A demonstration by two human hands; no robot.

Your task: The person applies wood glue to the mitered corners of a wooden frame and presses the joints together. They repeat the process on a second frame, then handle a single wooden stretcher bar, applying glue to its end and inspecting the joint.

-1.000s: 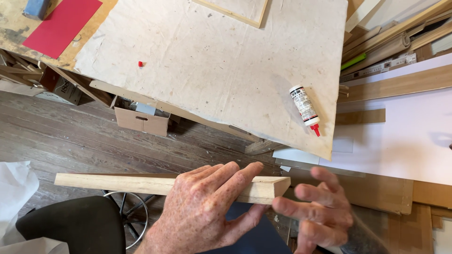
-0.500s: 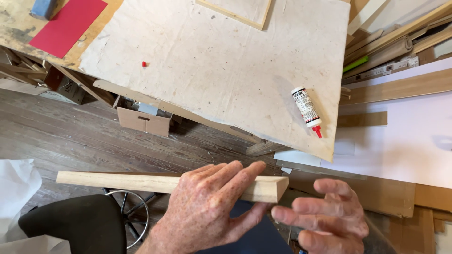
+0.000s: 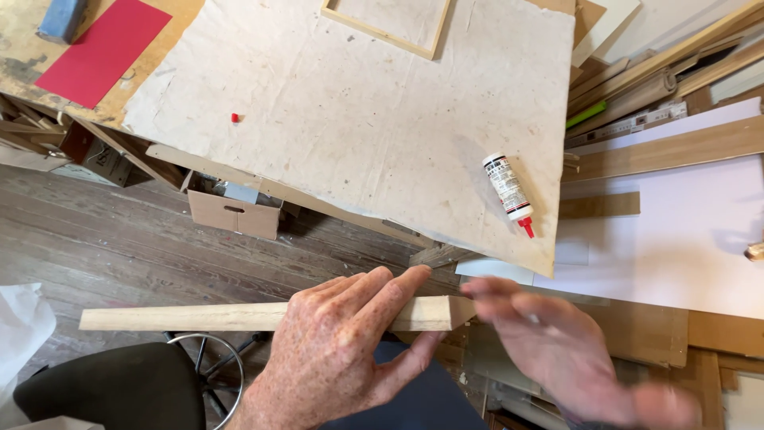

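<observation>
Head view, moment of handling: my left hand [image 3: 342,350] was clamped over a pale wooden strip [image 3: 183,317], fingers laid flat along its upper face and thumb tucked beneath, near its angle-cut end [image 3: 455,310], while the long remainder ran out past the knuckles to the left. Against the frames half a second and a second before, my right hand [image 3: 557,350] had swept from below the cut end up to just beside it; it was smeared by motion, fingers spread and holding nothing, and whether the fingertips met the cut face I could not tell. I judged this as the free hand wiping or feeling the mitred end while the grip on the strip stayed put. The strip looked like raw, matte, square-edged softwood. Above the hands lay a worktable [image 3: 175,155] covered by creased, speckled paper [image 3: 358,103], and beyond the right hand a small white glue bottle [image 3: 504,185] with a red nozzle lay on its side, well apart
</observation>
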